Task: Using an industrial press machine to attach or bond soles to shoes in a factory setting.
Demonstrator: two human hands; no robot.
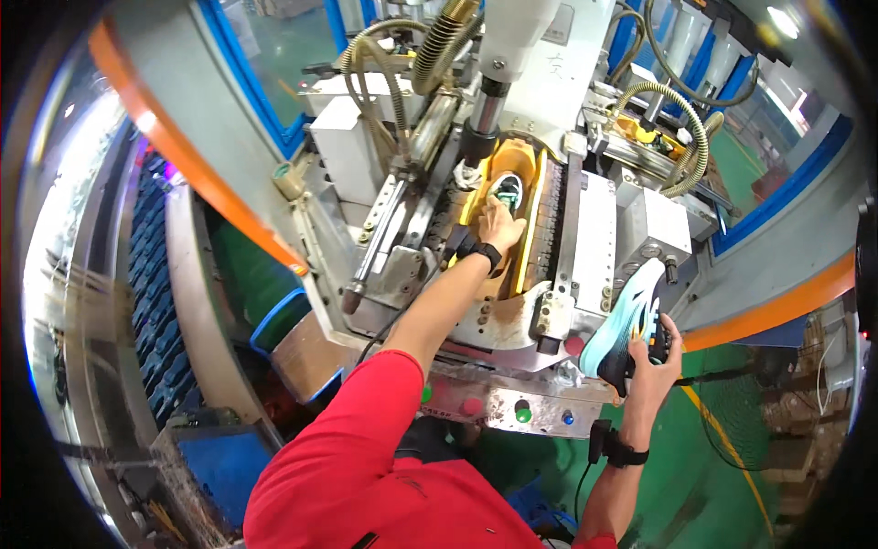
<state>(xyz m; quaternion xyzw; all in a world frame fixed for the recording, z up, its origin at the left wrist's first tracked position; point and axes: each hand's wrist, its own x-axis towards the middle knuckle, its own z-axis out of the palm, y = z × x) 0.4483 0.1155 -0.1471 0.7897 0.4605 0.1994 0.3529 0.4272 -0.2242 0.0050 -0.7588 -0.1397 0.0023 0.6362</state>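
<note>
Left grip [498,227]; half-hidden shoe [507,189] beneath

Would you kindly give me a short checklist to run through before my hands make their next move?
1. Teal shoe secure in the right hand: ok, thumb and fingers grip it.
2. Left hand out of the yellow cradle: not ok, it reaches inside.
3. Cradled shoe firmly seated: cannot tell, the left hand partly covers it.
4. Black-tipped ram clear of the cradled shoe: cannot tell, one view does not settle the gap.
5. Hands off the green button on the front panel: ok, both are away from it.
</note>
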